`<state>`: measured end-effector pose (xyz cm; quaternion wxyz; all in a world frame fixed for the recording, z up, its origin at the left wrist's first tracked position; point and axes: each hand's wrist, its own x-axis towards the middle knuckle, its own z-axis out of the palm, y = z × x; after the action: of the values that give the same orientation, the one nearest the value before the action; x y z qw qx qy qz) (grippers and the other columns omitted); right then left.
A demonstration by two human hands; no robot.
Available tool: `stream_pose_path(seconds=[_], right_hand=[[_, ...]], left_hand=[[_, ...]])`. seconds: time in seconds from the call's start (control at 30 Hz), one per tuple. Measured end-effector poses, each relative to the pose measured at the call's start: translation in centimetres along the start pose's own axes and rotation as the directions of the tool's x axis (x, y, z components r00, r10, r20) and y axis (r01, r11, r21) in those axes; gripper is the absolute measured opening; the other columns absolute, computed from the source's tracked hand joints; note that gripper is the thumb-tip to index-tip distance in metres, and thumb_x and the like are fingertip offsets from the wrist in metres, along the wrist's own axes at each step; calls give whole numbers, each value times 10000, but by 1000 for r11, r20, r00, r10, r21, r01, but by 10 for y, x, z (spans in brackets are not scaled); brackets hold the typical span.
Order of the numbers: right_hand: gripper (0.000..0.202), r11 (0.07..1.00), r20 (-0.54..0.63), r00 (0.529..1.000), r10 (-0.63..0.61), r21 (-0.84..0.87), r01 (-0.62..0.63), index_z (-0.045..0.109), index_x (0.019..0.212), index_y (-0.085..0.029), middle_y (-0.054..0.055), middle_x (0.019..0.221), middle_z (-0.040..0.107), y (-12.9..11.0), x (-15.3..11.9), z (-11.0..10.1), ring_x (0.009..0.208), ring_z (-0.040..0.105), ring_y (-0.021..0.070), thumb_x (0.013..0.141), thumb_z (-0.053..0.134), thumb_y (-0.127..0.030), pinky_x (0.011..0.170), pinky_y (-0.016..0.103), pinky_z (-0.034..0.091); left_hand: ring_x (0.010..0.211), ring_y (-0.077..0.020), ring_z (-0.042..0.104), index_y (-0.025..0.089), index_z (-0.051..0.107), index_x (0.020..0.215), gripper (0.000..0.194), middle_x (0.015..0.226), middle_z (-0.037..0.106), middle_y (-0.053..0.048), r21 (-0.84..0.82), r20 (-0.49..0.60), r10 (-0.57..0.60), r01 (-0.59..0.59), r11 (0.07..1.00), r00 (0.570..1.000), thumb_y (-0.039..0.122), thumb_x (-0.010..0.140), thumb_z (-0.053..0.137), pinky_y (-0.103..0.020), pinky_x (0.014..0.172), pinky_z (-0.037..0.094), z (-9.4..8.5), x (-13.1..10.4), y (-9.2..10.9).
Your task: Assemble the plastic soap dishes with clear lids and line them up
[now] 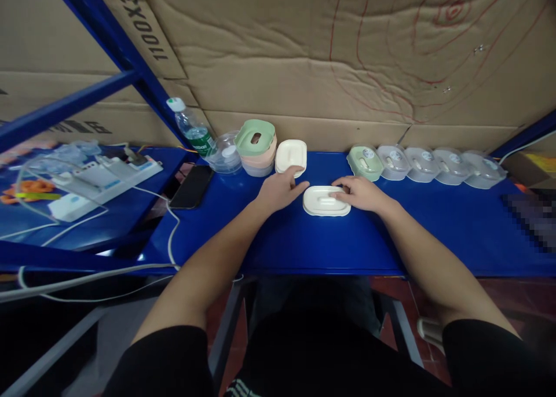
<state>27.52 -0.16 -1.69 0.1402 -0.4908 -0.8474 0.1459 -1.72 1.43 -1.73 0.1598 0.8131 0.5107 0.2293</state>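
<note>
A white oblong plastic piece (319,207) with a raised rim and a narrow bar-like shape in its middle lies on the blue table in front of me. My right hand (362,193) is at its right end, thumb over the inside and fingers curled at the far edge. My left hand (278,191) is off its left end, thumb and index finger apart, nothing visible between them. The index fingertip overlaps the near edge of a cream square plastic piece (290,152) behind; whether it touches, I cannot tell.
Left of the cream piece stand stacked green, peach and grey containers (255,138), clear round containers (226,154), a bottle (197,133) and a phone (191,187). Several clear-lidded boxes (419,164) line the back right. Cables and a power strip (108,186) lie left.
</note>
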Motion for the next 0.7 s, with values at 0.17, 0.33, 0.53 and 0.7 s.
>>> stream_pose_path(seconds=[0.17,0.33,0.53,0.7], right_hand=[[442,1000,6,1000,-5,20,5,770,1232,-174,75,884,731,1,0,-1,786,658,226,987,588,-493,716,350,453],[432,1000,13,1000,-10,19,9,768,1244,-174,79,897,735,2,0,-1,786,656,222,991,588,-475,723,347,452],[448,1000,10,1000,-16,20,16,762,1255,-165,88,921,741,2,1,0,781,653,222,997,582,-484,716,344,449],[431,1000,19,999,-26,17,25,758,1257,-161,87,911,736,3,0,0,778,648,220,996,592,-461,722,337,447]], left_hand=[[833,-216,701,179,540,1518,609,812,742,-2,-57,-44,-140,137,989,989,419,970,651,-331,736,481,0,9,-15],[852,-220,715,192,592,1467,559,779,729,2,-105,-111,-178,167,980,978,423,964,672,-338,775,511,-5,10,-13],[892,-230,724,204,574,1454,531,788,714,6,-68,-483,-245,243,968,841,421,982,683,-355,871,536,-38,9,-28],[927,-271,718,213,698,1181,339,826,739,-29,-51,-494,-371,399,915,786,466,956,699,-413,901,542,-54,12,-46]])
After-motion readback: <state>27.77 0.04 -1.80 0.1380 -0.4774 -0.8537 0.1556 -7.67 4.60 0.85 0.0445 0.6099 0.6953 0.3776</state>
